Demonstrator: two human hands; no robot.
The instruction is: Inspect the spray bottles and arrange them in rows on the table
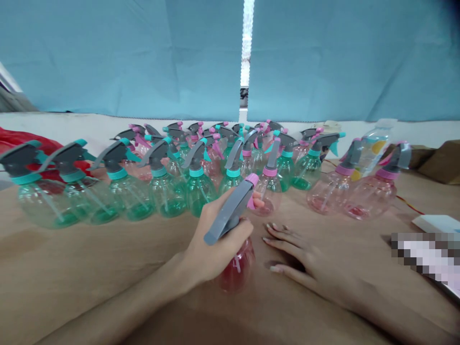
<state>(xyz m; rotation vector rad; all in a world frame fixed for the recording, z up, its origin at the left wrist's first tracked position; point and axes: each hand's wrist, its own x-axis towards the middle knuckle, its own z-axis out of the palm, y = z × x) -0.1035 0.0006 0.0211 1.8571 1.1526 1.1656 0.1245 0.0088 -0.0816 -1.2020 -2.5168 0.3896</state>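
Observation:
My left hand [212, 244] is wrapped round the neck of a pink spray bottle [236, 270] near the middle of the table. This bottle has a grey head with a pink nozzle pointing away to the right. To its right, my right hand [298, 254] lies low over the table with its fingers spread and nothing in them. Just beyond my hands stand a green spray bottle [201, 189] with a turquoise collar and a pink spray bottle [268, 187] with a pink collar.
Several green and pink spray bottles line the wooden table [143, 258]. A clear bottle with yellow marks [375, 146] stands at the back right, near brown boxes [443, 163]. A white object [438, 224] and a blurred device lie at the right. Red material [32, 139] is at the left.

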